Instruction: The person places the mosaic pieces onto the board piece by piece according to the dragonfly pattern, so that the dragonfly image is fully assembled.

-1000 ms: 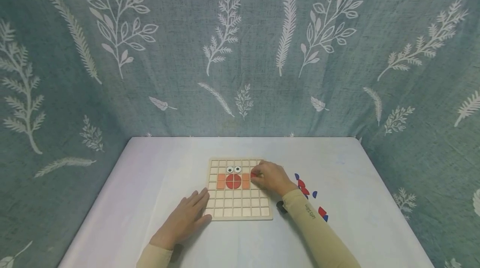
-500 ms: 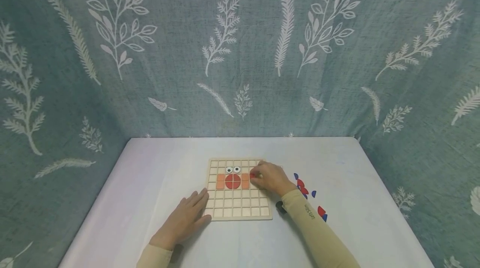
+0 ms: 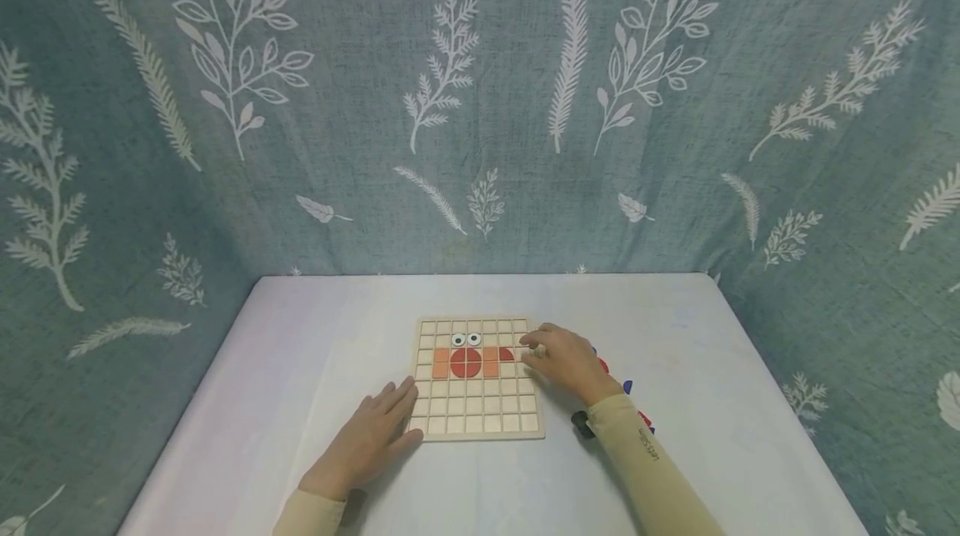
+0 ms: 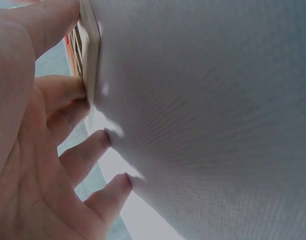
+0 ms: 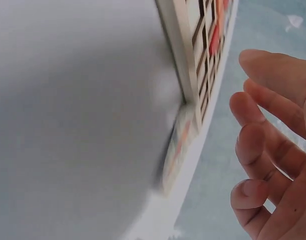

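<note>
A pale wooden grid board [image 3: 480, 405] lies on the table. On it is a red circle [image 3: 466, 363] of quarter pieces, flanked by orange tiles [image 3: 441, 363], with two round eye tiles [image 3: 473, 339] above. A red quarter piece [image 3: 506, 354] sits just right of the right-hand orange tiles. My left hand [image 3: 373, 436] rests at the board's lower left edge, fingers spread and touching its rim in the left wrist view. Over the board's right edge hovers my right hand [image 3: 567, 361]; its fingers [image 5: 250, 107] are loosely bent with nothing between them.
Loose red pieces [image 3: 645, 419] and blue pieces [image 3: 627, 387] lie right of the board, partly hidden by my right arm. In the right wrist view a blurred flat object [image 5: 178, 150] lies by the board's corner. A leaf-patterned curtain [image 3: 480, 102] surrounds the white table [image 3: 315, 328].
My right hand has let go of the red quarter piece and moved right, covering some loose pieces. The quarter piece now shows on the board. My left hand stays put.
</note>
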Available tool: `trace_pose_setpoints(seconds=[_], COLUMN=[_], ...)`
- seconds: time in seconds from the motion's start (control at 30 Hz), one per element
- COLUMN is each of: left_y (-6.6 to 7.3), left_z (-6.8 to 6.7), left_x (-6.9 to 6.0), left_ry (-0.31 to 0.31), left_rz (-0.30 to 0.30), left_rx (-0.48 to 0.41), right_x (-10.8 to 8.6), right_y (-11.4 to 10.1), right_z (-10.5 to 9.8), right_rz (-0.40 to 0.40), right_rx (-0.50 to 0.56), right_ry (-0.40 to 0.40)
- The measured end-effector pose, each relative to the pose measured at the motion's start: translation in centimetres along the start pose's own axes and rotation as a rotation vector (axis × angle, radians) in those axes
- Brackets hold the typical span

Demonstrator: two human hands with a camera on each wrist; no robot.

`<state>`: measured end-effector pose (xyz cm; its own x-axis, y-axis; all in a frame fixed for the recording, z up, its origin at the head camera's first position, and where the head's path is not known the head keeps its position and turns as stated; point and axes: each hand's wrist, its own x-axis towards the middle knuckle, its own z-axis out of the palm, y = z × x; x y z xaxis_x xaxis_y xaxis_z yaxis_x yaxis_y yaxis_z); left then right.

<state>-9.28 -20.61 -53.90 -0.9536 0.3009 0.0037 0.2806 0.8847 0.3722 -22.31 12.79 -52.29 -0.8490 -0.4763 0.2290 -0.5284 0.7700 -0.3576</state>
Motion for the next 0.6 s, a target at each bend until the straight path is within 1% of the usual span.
trace_pose_setpoints(seconds=[0.1, 0.27, 0.43, 0.6], left_y=[-0.1, -0.4, -0.5, -0.6], left_z=[0.0, 0.3, 0.4, 0.4], left_x=[0.0, -0.1, 0.0, 0.0], left_ry=[0.007, 0.001, 0.009, 0.016], left_rz=[0.006, 0.019, 0.033, 0.027], left_rx=[0.0, -0.002, 0.001, 0.003], right_x=[-0.9, -2.8, -4.3, -5.2], right_y=[1.1, 3.1, 5.0, 6.6], right_z=[-0.7, -1.8, -3.2, -4.4], right_rz=[-0.014, 0.052, 0.119, 0.243], right_rx=[-0.016, -0.02, -0.009, 0.013], right_ry=[0.069, 0.098, 0.077, -0.006])
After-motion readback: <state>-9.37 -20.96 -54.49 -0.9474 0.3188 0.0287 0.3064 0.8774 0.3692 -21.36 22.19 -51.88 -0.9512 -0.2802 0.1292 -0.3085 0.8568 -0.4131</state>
